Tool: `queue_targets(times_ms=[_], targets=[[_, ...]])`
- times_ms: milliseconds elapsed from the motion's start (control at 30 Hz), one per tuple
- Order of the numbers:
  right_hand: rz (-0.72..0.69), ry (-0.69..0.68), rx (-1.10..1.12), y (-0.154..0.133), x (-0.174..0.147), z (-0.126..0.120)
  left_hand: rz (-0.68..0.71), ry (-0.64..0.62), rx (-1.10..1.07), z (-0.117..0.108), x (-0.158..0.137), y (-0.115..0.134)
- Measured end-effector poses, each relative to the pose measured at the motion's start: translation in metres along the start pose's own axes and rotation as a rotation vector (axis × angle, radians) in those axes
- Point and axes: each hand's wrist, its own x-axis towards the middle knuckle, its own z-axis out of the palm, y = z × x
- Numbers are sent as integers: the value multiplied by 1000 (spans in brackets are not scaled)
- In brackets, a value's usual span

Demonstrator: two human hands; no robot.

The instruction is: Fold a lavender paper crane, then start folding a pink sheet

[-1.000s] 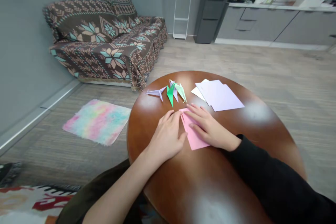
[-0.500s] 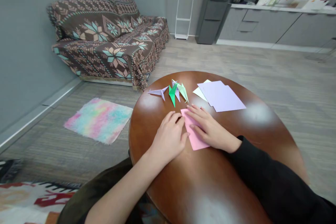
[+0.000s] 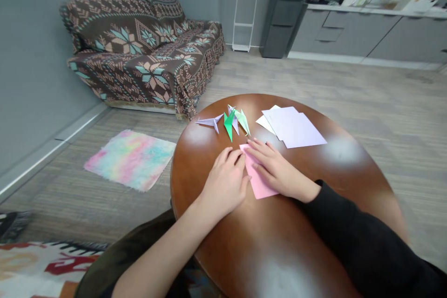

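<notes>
A folded sheet of pink paper (image 3: 260,185) lies on the round brown table in front of me. My right hand (image 3: 274,167) rests flat on it with the fingers stretched out. Along the paper's left edge is my left hand (image 3: 227,180), its fingers loosely bent and its thumb apart, touching the edge. Just beyond the hands, several folded paper birds lie close together: a purple one (image 3: 211,122), a green one (image 3: 228,125) and a pale green one (image 3: 242,121), with another purple one partly hidden among them.
Loose purple sheets (image 3: 296,128) overlap a pale sheet (image 3: 266,124) at the table's far right. The round table (image 3: 279,242) has a curved edge. Beyond stand a sofa (image 3: 146,56) under a patterned cover, a fluffy rug (image 3: 131,158) and kitchen cabinets (image 3: 349,32).
The view has shifted very slightly. Both hands and the pink paper stay in the same place, and nothing has been picked up or let go.
</notes>
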Motion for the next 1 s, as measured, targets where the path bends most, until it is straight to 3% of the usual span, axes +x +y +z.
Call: queue_targets(times_ms=[1000], targets=[[1, 15, -69, 0, 0, 2, 31, 7, -4, 1, 1, 0]])
